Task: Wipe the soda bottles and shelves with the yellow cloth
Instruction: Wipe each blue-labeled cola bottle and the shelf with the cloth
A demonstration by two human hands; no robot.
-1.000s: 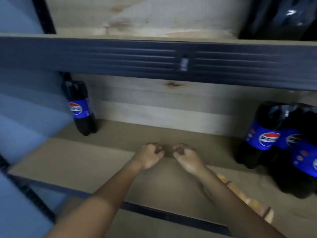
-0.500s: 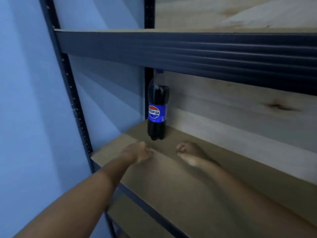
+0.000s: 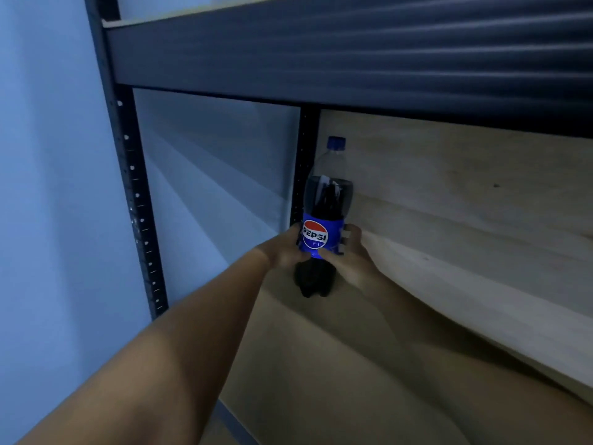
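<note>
One soda bottle [image 3: 324, 216] with one blue cap [image 3: 336, 143] and one blue label [image 3: 319, 234], two bare hands, left hand [image 3: 284, 248] and right hand [image 3: 351, 255], one wooden shelf [image 3: 321, 364], one ribbed dark beam [image 3: 353, 49], two dark metal uprights, front post [image 3: 134, 194] and back post [image 3: 305, 162]

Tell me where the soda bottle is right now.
In the head view, the soda bottle stands upright in the shelf's back left corner, beside the black rear post, gripped between left hand and right hand.
</note>
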